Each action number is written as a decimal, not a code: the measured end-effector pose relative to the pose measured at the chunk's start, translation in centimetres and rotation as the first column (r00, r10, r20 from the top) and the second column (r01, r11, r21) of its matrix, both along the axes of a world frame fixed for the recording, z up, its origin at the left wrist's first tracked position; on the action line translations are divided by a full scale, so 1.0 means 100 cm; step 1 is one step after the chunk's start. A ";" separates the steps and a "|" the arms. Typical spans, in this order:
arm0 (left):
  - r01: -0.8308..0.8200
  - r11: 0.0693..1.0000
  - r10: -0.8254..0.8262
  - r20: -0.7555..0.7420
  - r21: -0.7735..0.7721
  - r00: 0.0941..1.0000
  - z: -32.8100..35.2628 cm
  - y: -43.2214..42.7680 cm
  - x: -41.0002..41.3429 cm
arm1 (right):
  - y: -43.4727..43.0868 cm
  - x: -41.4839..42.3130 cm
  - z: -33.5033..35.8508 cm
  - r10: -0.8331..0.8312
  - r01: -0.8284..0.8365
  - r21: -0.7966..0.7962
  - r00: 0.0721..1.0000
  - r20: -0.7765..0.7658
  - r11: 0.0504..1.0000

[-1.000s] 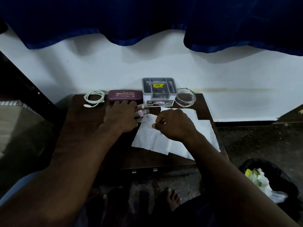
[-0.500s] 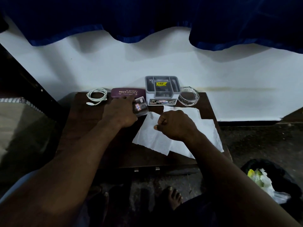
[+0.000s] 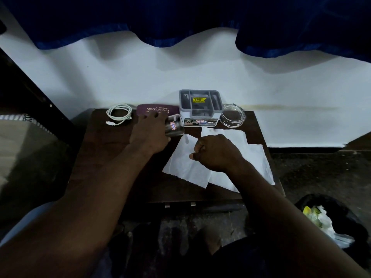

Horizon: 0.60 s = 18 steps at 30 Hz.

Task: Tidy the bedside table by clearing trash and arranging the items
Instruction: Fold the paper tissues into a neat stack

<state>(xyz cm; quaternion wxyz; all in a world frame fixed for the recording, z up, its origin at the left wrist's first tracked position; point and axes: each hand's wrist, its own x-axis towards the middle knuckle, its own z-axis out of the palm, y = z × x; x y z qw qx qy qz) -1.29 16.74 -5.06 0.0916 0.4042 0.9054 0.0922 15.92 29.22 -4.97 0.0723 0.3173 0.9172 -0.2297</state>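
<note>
My left hand [image 3: 148, 135] grips a small steel cup [image 3: 174, 127] with a red-and-blue sticker, tilted on its side just above the dark wooden bedside table [image 3: 104, 157]. My right hand [image 3: 216, 153] is curled into a fist and rests on white tissue sheets [image 3: 186, 167] spread over the table's right half; whether it pinches the tissue is hidden. Along the back edge lie a coiled white cable [image 3: 119, 114], a maroon spectacle case [image 3: 157, 110], a grey organiser box [image 3: 198, 106] and a clear glass ashtray [image 3: 232, 118].
A black bin bag [image 3: 341, 213] holding white and yellow trash [image 3: 319, 219] sits on the floor at the right. A bed edge [image 3: 24, 141] lies to the left. The white wall and a blue curtain [image 3: 180, 17] are behind the table. My bare feet are below the table's front edge.
My left hand has lifted the steel cup off the tissue and moved it back towards the spectacle case, tilting it. My right hand has stayed on the tissue.
</note>
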 end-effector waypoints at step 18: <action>-0.018 0.999 0.023 -0.106 0.043 0.994 -0.002 -0.005 0.005 | 0.004 0.008 0.004 -0.018 0.018 -0.018 1.000 -0.003 1.000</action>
